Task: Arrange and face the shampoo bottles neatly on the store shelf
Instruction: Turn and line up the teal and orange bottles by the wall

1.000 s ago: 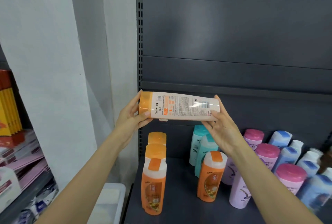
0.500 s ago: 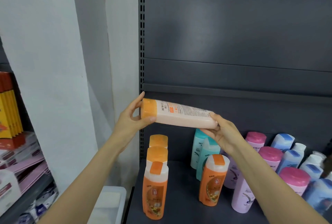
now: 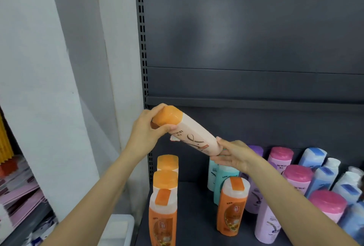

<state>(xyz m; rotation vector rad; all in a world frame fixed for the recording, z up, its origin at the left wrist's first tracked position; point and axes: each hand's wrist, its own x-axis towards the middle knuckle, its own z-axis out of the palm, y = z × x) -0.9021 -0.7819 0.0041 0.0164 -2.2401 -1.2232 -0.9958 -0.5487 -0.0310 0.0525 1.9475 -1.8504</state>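
Two hands hold one peach bottle in mid-air at centre frame, above the dark shelf. The left hand grips the orange cap end, fingers curled round it. The right hand supports the base end, thumb on top and fingers beneath. The bottle lies tilted, cap up toward the left and base down toward the right, with its printed front turned toward the camera.

Below it, at lower centre, a single file of orange-capped bottles runs from front to back. An orange bottle stands alone just to their right. Teal bottles stand behind it. Lilac, pink-capped bottles and blue bottles fill the right of the frame.

Risks from this position:

1. Knock-over. The base end hangs just above the teal bottles. A lowering move made without first standing the bottle upright is likely to strike their caps and topple the row.
2. Slip. The right hand appears to cradle rather than clamp the base, though the finger contact is partly hidden. Releasing the cap grip early could let the smooth body slide out.
3. Wrong facing. Rotation during descent could turn the label away from the aisle.
4. Wrong lane. Setting it beside the lone orange bottle would break the colour grouping.
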